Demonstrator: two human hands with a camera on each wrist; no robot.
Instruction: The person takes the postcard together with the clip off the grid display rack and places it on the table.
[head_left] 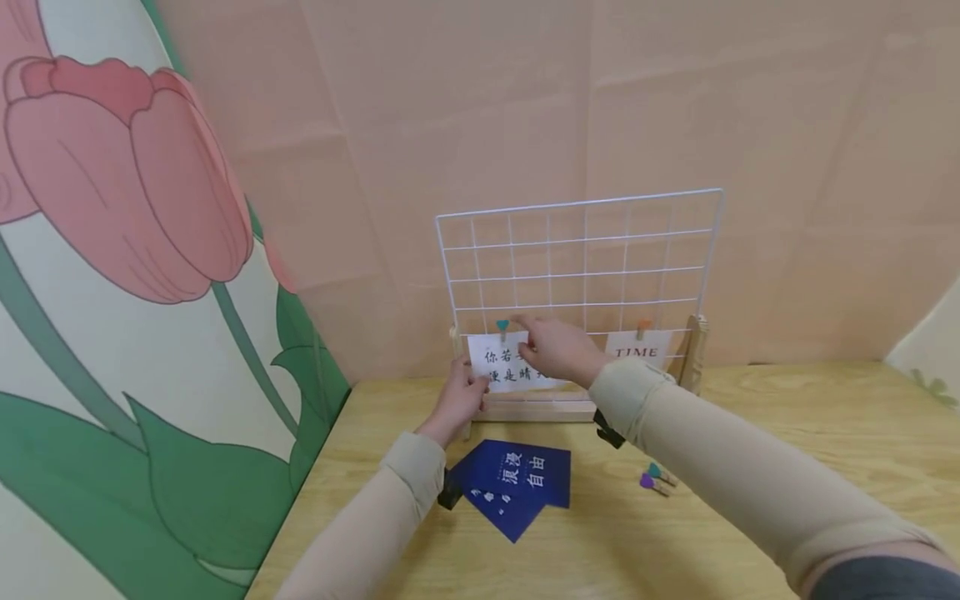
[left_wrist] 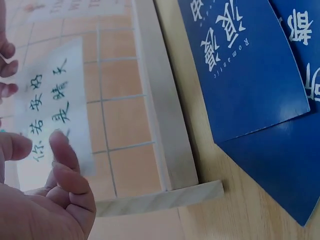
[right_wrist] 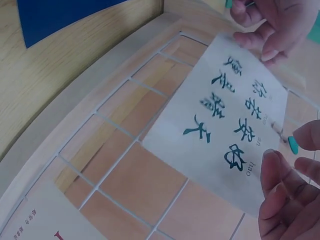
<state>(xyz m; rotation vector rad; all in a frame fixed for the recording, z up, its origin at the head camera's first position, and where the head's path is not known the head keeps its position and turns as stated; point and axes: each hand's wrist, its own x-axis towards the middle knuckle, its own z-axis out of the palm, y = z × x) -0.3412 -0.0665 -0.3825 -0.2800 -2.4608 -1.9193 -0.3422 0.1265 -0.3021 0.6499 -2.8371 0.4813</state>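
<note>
A white card (head_left: 501, 383) with dark brush writing hangs on a white wire grid (head_left: 567, 242) by a teal heart clip (head_left: 502, 326). At its left edge is my left hand (head_left: 459, 398), with its half-bent fingertips right by the paper in the left wrist view. My right hand (head_left: 561, 346) is over the card's upper right part, and its index finger points toward the clip. In the right wrist view a gap shows between the right thumb and fingers, beside the teal clip (right_wrist: 292, 145). Part of the writing is hidden behind the right hand in the head view.
Another card (head_left: 637, 348) reading TIME hangs at the right under an orange clip (head_left: 643, 326). Dark blue cards (head_left: 517, 483) lie overlapping on the wooden table (head_left: 787, 442). A teal clip (head_left: 657, 472) and a purple clip (head_left: 649, 481) lie right of them. Wooden supports (head_left: 693, 354) hold the grid.
</note>
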